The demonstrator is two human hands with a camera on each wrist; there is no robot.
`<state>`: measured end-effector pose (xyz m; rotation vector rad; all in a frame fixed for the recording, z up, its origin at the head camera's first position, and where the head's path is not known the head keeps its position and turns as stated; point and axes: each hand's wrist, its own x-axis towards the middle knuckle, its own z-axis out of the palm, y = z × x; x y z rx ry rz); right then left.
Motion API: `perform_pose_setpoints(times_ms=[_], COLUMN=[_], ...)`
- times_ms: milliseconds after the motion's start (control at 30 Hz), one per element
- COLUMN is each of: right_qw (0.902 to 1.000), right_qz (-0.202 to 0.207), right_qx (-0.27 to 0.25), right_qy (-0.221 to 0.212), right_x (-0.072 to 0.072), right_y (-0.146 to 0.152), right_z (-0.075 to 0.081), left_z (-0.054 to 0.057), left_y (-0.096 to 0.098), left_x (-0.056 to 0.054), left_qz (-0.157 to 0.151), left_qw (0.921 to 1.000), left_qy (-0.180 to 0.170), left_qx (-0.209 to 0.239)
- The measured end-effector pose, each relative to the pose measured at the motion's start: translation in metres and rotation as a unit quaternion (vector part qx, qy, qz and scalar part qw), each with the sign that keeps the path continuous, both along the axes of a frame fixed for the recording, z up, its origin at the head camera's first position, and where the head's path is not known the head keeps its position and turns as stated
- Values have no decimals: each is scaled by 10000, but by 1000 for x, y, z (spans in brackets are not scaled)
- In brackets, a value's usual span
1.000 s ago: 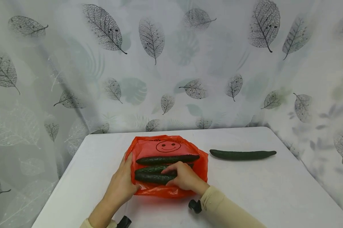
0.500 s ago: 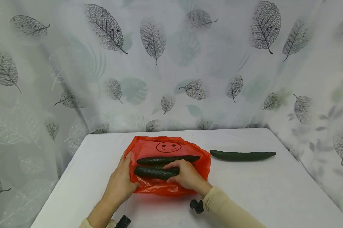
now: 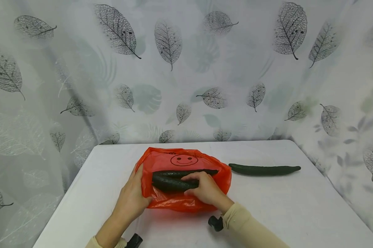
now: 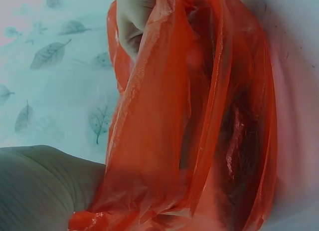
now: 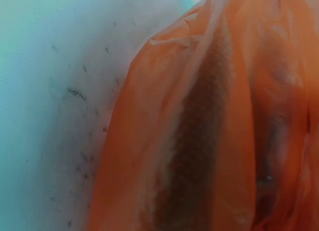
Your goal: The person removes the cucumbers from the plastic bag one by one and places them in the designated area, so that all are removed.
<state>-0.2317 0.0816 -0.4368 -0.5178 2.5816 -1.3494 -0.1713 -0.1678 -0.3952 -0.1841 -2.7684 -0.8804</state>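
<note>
Front cucumber (image 3: 171, 184) lies inside the mouth of the red bag (image 3: 186, 205), to the left of the right hand (image 3: 206, 189) and slightly beyond it. The right hand pinches it, fingers over the far side and thumb at the near side; whether the cucumber runs on under the palm is hidden. Its long axis runs sideways, the free end pointing toward the left hand (image 3: 133, 191), so the right hand is the nearer. That sideways axis, held toward one end, seems the relation that any shift of it depends on. The left hand holds the bag's left side, thumb at the front edge. Beyond the right hand's fingers, a back cucumber (image 3: 168, 173) lies nearly parallel. Farther off, to that hand's right, a loose cucumber (image 3: 265, 170) lies sideways on the table (image 3: 298, 213).
</note>
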Motion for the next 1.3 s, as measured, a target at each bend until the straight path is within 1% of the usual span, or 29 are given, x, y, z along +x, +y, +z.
perform_pose_setpoints(times_ms=[100,200,333,467,567,867,933,1000,1067,1133,1233,1300], right_qw=[10000,9998,9988,9958,9925,9823,9778,9703,9626,9533,9429,9332], right_qz=[-93,-210,-316,-200,-55,231,292,355,415,459,462,438], right_qx=[-1,-37,-349,-875,-1218,-1860,-2073,-2387,-2670,-2976,-3287,-3546], right_qy=[31,-3,-144,-155,-79,-71,-92,-186,-186,-243,-255,-378], right_x=[-2,-4,-6,-6,-6,-6,-6,-6,-6,-6,-6,-6], right_y=[1,2,5,8,10,14,16,18,20,21,25,29], right_z=[-1,-3,-3,2,7,19,21,25,30,37,47,55], left_z=[0,0,1,1,1,-1,-1,-1,-1,-1,0,0], left_y=[-1,-2,-2,-2,-2,-3,-2,-2,-2,-1,-1,-1], left_x=[-1,0,1,1,1,2,2,2,1,2,3,3], left_qz=[-12,-11,9,17,14,-88,-103,-124,-150,-176,-203,-220], left_qw=[10000,10000,9999,9998,9998,9998,9998,9998,9998,9998,9997,9996], left_qy=[17,-51,-166,-186,-188,-132,-150,-141,-114,-98,-140,-163], left_qx=[45,59,46,16,2,93,98,96,79,53,45,47])
